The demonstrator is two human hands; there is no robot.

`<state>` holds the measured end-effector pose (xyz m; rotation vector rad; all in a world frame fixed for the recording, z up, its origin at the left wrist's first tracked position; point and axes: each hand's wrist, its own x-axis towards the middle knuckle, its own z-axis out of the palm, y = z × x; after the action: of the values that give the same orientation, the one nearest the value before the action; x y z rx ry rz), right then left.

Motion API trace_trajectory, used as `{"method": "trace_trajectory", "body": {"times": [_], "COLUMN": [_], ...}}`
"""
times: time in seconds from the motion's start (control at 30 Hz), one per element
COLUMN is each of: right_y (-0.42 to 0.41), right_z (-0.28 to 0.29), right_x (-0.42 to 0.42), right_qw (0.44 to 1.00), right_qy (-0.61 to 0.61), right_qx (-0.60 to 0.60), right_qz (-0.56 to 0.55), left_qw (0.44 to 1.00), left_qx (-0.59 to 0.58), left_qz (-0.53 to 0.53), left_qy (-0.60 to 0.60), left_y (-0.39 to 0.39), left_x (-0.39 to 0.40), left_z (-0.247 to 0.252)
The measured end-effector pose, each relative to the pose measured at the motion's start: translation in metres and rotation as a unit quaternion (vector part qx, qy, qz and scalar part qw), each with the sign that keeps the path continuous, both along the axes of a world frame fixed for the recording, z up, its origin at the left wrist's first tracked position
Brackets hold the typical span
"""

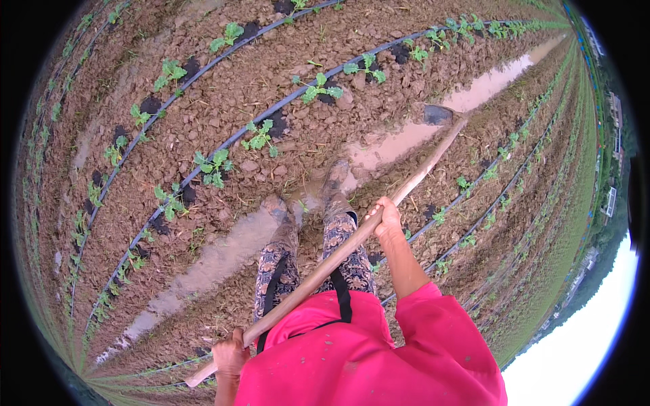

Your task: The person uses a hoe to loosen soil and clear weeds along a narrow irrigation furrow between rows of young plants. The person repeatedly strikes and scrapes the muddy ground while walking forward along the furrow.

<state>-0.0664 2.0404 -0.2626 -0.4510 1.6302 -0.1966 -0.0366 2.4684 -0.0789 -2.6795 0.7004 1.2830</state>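
A long wooden-handled hoe (310, 284) slants across my body from lower left to upper right. Near the butt of the handle my left hand (231, 352) is wrapped around the wood. My right hand (384, 217) grips it farther up, beyond my knees. The hoe's metal blade (437, 115) rests at the edge of a muddy water furrow (396, 144), and the blade's lower edge is hard to make out. My mud-covered boots (336, 177) stand in the same wet furrow.
Black drip irrigation lines (238, 134) run along the soil beds beside leafy young seedlings (259, 136), with dark planting soil (278, 123) at their bases. Another bed with a drip line (459, 238) lies to the right. Distant buildings (611, 202) stand at the field's edge.
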Motion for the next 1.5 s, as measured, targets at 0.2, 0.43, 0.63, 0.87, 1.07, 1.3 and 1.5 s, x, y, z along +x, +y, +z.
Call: {"method": "trace_trajectory", "body": {"times": [0.2,0.43,0.63,0.87,1.07,1.3,1.5], "right_y": [-0.060,0.045,0.081,0.106,0.107,0.100,0.136], "right_z": [-0.040,-0.056,-0.009,-0.009,-0.002,0.011,0.041], "right_x": [-0.013,0.004,0.021,0.026,0.033,0.013,-0.009], "right_qw": [1.000,0.994,0.991,0.963,0.973,0.983,0.977], "right_qy": [0.021,0.055,0.021,-0.111,-0.072,-0.074,-0.064], "right_qx": [-0.008,0.092,0.130,0.221,0.210,0.163,0.202], "right_qz": [-0.002,-0.010,-0.034,-0.104,-0.067,-0.046,-0.030], "left_qw": [0.998,0.992,0.996,0.980,0.984,0.990,0.982], "left_qx": [-0.019,0.122,0.066,0.128,0.124,0.098,0.187], "left_qz": [-0.004,-0.004,-0.007,-0.046,-0.019,0.012,-0.018], "left_qy": [0.054,0.045,-0.053,-0.148,-0.129,-0.097,-0.023], "left_y": [-0.070,-0.031,0.018,0.038,0.048,0.075,0.132], "left_x": [0.034,0.035,0.027,0.027,0.013,-0.024,-0.049], "left_z": [0.000,0.057,0.089,0.113,0.096,0.069,0.104]}}
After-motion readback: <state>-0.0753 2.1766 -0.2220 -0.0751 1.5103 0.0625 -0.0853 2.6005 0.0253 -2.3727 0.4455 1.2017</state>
